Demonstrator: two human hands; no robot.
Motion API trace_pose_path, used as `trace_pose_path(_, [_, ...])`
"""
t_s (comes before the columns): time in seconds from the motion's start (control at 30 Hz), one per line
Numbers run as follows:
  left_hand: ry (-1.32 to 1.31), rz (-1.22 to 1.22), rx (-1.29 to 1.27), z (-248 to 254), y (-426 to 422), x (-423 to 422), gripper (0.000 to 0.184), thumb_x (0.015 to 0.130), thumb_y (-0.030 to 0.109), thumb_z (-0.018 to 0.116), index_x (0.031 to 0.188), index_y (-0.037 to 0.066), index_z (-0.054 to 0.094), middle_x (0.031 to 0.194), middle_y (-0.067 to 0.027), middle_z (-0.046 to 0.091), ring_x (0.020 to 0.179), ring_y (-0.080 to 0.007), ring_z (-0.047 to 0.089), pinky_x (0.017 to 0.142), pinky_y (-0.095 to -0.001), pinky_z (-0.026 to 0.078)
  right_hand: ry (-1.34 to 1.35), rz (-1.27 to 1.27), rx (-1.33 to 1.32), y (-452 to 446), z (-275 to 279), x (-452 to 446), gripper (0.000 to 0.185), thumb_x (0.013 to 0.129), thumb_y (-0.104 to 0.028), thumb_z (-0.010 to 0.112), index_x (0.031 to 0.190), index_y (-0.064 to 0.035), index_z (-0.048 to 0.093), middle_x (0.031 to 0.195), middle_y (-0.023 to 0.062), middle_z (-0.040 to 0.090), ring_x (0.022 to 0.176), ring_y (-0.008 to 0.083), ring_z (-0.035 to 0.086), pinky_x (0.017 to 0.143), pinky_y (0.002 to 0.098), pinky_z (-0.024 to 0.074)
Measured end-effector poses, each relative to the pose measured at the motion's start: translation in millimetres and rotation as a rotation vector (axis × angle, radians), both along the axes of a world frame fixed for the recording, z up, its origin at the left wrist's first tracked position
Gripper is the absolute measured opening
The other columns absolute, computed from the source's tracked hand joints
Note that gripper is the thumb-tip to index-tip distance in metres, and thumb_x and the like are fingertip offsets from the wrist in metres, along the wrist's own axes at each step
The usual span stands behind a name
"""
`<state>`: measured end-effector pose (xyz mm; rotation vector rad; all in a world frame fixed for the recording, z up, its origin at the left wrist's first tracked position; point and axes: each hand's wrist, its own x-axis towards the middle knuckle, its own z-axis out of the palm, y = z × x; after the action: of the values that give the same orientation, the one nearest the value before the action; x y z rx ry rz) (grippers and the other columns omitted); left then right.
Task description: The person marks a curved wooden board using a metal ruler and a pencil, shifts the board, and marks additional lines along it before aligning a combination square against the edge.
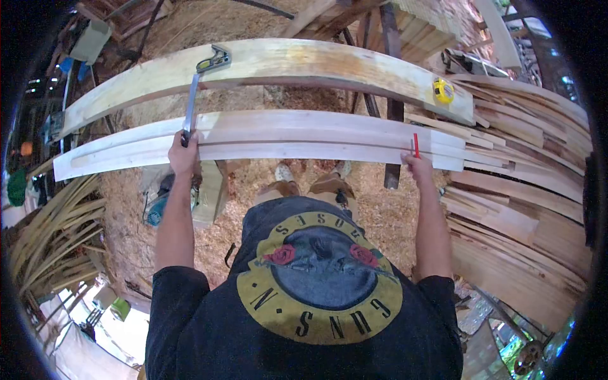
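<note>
Two long pale boards (272, 130) lie side by side in front of me, with a narrow dark line running between them. My left hand (183, 154) is closed at their near edge around the dark end of a steel-bladed measuring tool (191, 104). Its blade crosses the boards and reaches towards a black-and-yellow square head (214, 58) on the thick beam behind; whether the two are joined I cannot tell. Towards the right end of the boards, my right hand (418, 167) grips a red pencil (416, 145), pointed away from me.
A thick timber beam (285, 60) stretches across behind the boards, bearing a yellow tape measure (443, 91) near its right end. Stacked planks (506, 215) fill the right side. Thin offcuts (57, 234) pile up at left. A blue power tool (156, 209) sits below my left hand; sawdust covers the floor.
</note>
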<state>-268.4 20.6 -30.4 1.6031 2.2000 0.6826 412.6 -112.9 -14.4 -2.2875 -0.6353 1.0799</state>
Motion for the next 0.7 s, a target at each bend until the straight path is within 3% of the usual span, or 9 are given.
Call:
trace_pose_path(0.33, [0.009, 0.009, 0.034, -12, 2, -5, 0.039, 0.087, 0.038, 0.076, 0.117, 0.013, 0.070, 0.085, -0.0165, 0.073, 0.080, -0.0378, 0.071, 0.075, -0.0479, 0.054, 0.099, -0.018, -0.060, 5, -10, 17, 0.024, 0.080, -0.028, 0.085, 0.079, -0.0090, 0.070, 0.060, -0.0015, 0.056, 0.045, 0.0097, 0.044, 0.042, 0.0285, 0.0282])
trace_pose_path(0.43, [-0.015, 0.010, 0.033, -5, -1, 0, 0.038, 0.087, 0.037, 0.076, 0.115, 0.012, 0.070, 0.086, -0.0170, 0.073, 0.081, -0.0386, 0.071, 0.075, -0.0481, 0.055, 0.091, 0.003, -0.100, 9, 11, 5, 0.025, 0.081, -0.031, 0.085, 0.079, -0.0104, 0.071, 0.059, -0.0026, 0.054, 0.043, 0.0088, 0.040, 0.040, 0.0286, 0.0249])
trace_pose_path(0.53, [-0.024, 0.016, 0.028, -2, -2, 3, 0.037, 0.087, 0.036, 0.076, 0.114, 0.011, 0.070, 0.086, -0.0172, 0.073, 0.081, -0.0386, 0.071, 0.074, -0.0481, 0.055, 0.148, -0.040, -0.090, 12, 20, 1, 0.024, 0.079, -0.021, 0.088, 0.071, -0.0079, 0.069, 0.060, 0.0006, 0.060, 0.046, 0.0103, 0.049, 0.042, 0.0292, 0.0317])
trace_pose_path(0.63, [0.018, 0.019, 0.036, 5, -1, 8, 0.036, 0.087, 0.035, 0.076, 0.113, 0.011, 0.070, 0.085, -0.0168, 0.073, 0.080, -0.0379, 0.071, 0.074, -0.0478, 0.054, 0.154, -0.023, -0.134, 13, 20, 5, 0.025, 0.080, -0.022, 0.087, 0.070, -0.0089, 0.068, 0.060, 0.0005, 0.060, 0.045, 0.0102, 0.049, 0.041, 0.0287, 0.0304])
trace_pose_path(0.7, [0.023, 0.022, 0.040, 6, -2, 10, 0.035, 0.087, 0.035, 0.076, 0.113, 0.011, 0.070, 0.085, -0.0165, 0.073, 0.080, -0.0374, 0.071, 0.074, -0.0471, 0.055, 0.132, 0.002, -0.141, 10, 10, 10, 0.024, 0.081, -0.030, 0.085, 0.076, -0.0113, 0.071, 0.058, -0.0024, 0.055, 0.042, 0.0086, 0.040, 0.039, 0.0280, 0.0250])
